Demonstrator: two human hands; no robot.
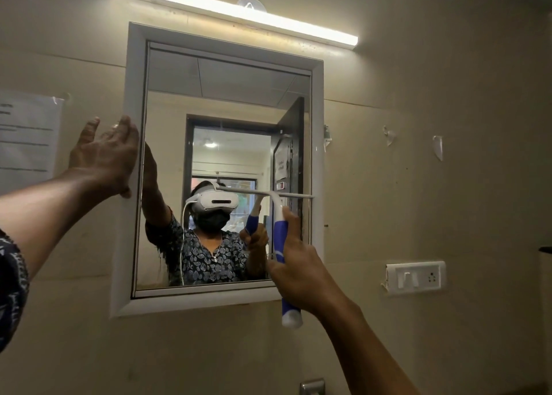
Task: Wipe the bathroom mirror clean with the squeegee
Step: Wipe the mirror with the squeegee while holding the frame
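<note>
A rectangular mirror (pixel 227 101) in a white frame (pixel 131 101) hangs on the beige wall. My right hand (pixel 294 263) grips the blue-and-white handle of the squeegee (pixel 280 236). Its thin white blade lies level against the glass on the mirror's right half, a little below mid-height. My left hand (pixel 104 155) rests with straight fingers on the frame's left edge, the thumb curled under it. The glass reflects a person with a headset and an open doorway behind.
A lit tube light (pixel 236 9) runs above the mirror. A paper notice (pixel 27 137) is taped to the wall at the left. A white switch and socket plate (pixel 415 276) sits at the right, with torn tape scraps (pixel 437 146) above it. A metal fixture (pixel 312 387) shows at the bottom edge.
</note>
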